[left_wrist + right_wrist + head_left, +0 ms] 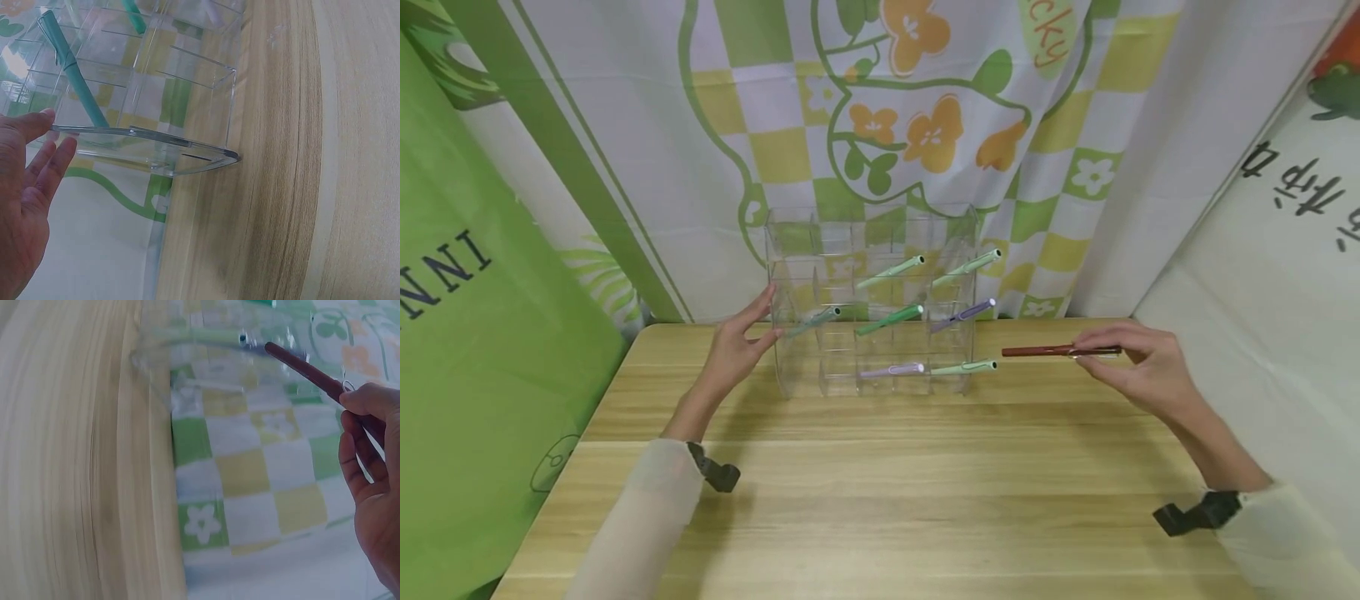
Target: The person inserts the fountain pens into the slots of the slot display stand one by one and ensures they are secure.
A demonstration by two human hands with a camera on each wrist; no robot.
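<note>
A clear acrylic rack [838,387] with rows of compartments stands upright at the table's back edge. My left hand [735,346] touches the rack's left side wall with fairly straight fingers, the thumb near its front edge. To the right of the rack, my right hand [1142,367] pinches a dark red pen [1037,352] by its clip end between thumb and fingers. The pen lies nearly level, its free end pointing left at the rack, apart from it. Several pens stick out of the compartments, among them a green pen [889,320], a purple pen [962,316] and a teal pen [72,72].
The wooden table [880,492] extends in front of the rack. Behind hangs a patterned curtain [895,158], close to the rack's back. Green cloth [490,358] hangs on the left and white printed cloth [1262,275] on the right.
</note>
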